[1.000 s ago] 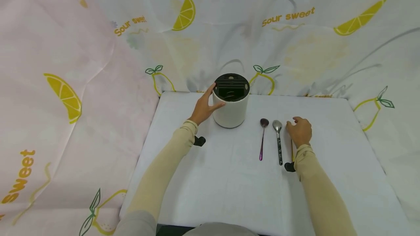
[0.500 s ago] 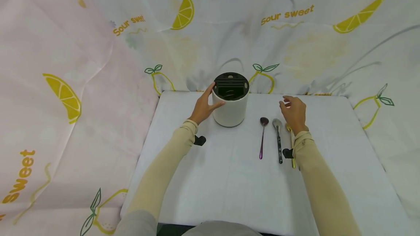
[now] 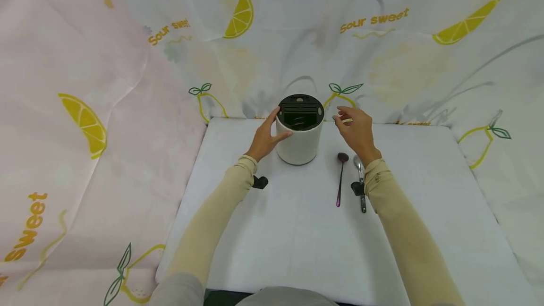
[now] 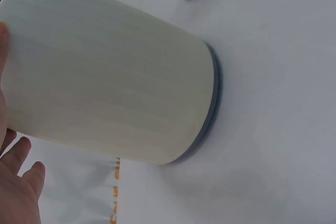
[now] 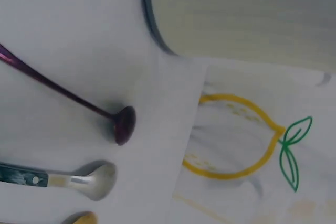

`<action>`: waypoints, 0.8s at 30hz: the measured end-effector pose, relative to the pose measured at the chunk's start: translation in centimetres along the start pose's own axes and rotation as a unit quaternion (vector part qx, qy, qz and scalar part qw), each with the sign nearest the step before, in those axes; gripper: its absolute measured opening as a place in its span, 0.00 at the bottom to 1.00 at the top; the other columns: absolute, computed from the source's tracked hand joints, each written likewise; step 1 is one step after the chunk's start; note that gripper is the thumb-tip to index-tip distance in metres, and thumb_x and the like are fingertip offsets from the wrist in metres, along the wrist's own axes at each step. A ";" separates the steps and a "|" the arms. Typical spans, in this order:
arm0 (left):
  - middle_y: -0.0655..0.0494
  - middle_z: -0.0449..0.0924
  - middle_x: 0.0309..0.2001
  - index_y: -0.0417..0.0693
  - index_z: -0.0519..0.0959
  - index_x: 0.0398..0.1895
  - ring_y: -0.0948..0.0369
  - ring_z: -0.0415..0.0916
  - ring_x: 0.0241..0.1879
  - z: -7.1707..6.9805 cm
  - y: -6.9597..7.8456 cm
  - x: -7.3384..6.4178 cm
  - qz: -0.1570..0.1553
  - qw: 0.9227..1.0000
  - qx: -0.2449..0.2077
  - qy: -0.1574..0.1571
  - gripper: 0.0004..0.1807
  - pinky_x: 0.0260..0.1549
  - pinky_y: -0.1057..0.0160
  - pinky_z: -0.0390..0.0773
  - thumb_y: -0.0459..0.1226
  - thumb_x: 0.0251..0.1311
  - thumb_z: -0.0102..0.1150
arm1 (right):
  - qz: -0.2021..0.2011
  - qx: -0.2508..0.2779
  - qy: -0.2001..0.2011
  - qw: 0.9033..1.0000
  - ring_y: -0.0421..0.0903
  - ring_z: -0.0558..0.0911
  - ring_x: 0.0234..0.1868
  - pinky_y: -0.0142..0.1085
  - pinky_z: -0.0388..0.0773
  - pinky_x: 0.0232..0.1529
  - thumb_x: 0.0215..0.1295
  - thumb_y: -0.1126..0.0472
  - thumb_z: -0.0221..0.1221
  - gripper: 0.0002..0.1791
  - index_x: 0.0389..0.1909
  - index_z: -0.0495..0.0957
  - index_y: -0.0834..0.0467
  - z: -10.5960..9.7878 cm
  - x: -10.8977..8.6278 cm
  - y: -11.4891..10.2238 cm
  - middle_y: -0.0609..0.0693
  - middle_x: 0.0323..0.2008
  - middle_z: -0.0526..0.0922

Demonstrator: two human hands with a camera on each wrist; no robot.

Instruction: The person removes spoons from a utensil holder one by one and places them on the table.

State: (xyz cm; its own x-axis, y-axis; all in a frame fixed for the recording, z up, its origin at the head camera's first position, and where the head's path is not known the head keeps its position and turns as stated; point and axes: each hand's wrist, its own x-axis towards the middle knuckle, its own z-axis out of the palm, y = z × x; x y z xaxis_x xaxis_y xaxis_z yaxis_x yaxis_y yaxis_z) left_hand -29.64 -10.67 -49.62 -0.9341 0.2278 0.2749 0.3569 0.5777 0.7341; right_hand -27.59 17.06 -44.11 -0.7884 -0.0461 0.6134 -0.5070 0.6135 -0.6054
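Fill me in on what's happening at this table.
A person's left hand rests against the side of a white container with a black top. Their right hand is raised near the container, seemingly holding nothing. A purple spoon, a dark-handled spoon and a gold spoon lie on the white table.

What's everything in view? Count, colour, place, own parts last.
canister: 1, off-white, back of table
top: 1, black, on canister
purple spoon: 1, dark purple, on table, right of canister
silver spoon: 1, silver with dark handle, right of purple spoon
gold spoon: 1, gold, right of silver spoon, mostly out of view
table: 1, white, under all these
backdrop: 1, pale with lemon print, around table
wrist pieces: 2, black, at cuffs
sleeves: 2, beige, on forearms
clothing: 1, grey, bottom edge
left grip: 1, bare, touching canister
right grip: 1, bare, raised right of canister
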 end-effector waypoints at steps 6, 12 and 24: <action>0.78 0.44 0.63 0.74 0.41 0.65 0.71 0.49 0.61 0.5 0.3 -0.1 0.002 1.000 -0.006 -0.004 0.47 0.58 0.57 0.58 0.62 0.42 0.55 | -0.029 0.035 -0.019 0.999 0.44 0.79 0.34 0.31 0.78 0.30 0.51 0.61 0.62 0.17 0.44 0.78 0.58 1.5 0.2 -2.0 0.51 0.36 0.79; 0.78 0.44 0.63 0.73 0.42 0.66 0.71 0.50 0.61 0.4 0.0 0.0 0.003 1.000 -0.001 0.004 0.47 0.58 0.58 0.58 0.62 0.42 0.54 | -0.079 0.056 -0.047 0.994 0.43 0.78 0.35 0.29 0.78 0.31 0.52 0.62 0.61 0.14 0.41 0.79 0.60 3.1 0.9 -3.4 0.51 0.34 0.79; 0.75 0.44 0.64 0.73 0.41 0.66 0.69 0.50 0.61 -0.1 -0.1 -0.1 0.012 1.000 0.003 0.000 0.47 0.58 0.58 0.58 0.61 0.43 0.55 | -0.058 0.041 -0.098 0.993 0.39 0.79 0.32 0.27 0.77 0.30 0.52 0.62 0.61 0.11 0.38 0.81 0.60 5.0 1.5 -3.9 0.49 0.35 0.80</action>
State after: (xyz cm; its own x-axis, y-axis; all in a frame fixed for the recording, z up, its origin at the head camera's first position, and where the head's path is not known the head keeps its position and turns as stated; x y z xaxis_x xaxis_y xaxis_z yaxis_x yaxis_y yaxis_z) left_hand -29.56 -10.82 -49.65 -0.9253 0.2422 0.2918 0.3791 0.5767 0.7237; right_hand -28.50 10.65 -43.33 -0.7713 -0.2701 0.5764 -0.6190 0.5291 -0.5804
